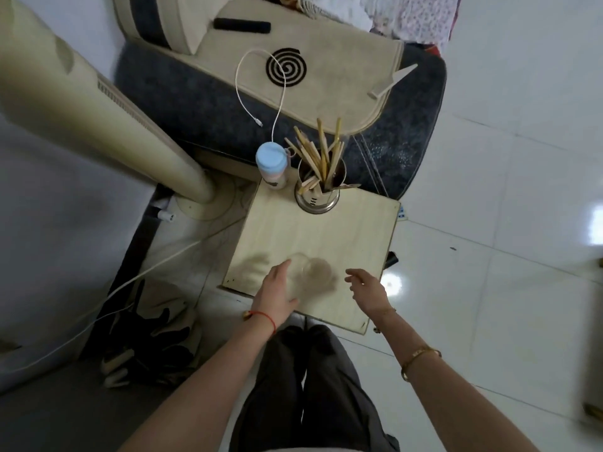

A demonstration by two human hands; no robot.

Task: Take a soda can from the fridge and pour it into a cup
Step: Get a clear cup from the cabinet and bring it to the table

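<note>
Roughly, top-down view: sofa (202, 102) at 12 o'clock, tall cream fan column (98, 115) at 10, small pale wooden table (326, 243) dead centre. On the table's far edge sit a metal holder of chopsticks (318, 177) and, just beside it at 9 o'clock, a blue-lidded bottle (270, 164). Clear cup (308, 275) is at the table's near edge, blurred, and looks tilted with its mouth toward 3 o'clock; long axis roughly 9-to-3, though I can't be sure. Left hand (277, 291) is on it from the 9 o'clock side, fingers (282, 267) wrapped on the wall, so clamped on the cup. Right hand (368, 288) sits near at the cup's 3 o'clock, not touching, fingers apart and empty. No soda can or fridge in view, so the fetch looks not yet done. Judgement: left hand owns the cup; set it upright first, leaving the right hand free for the can.
</note>
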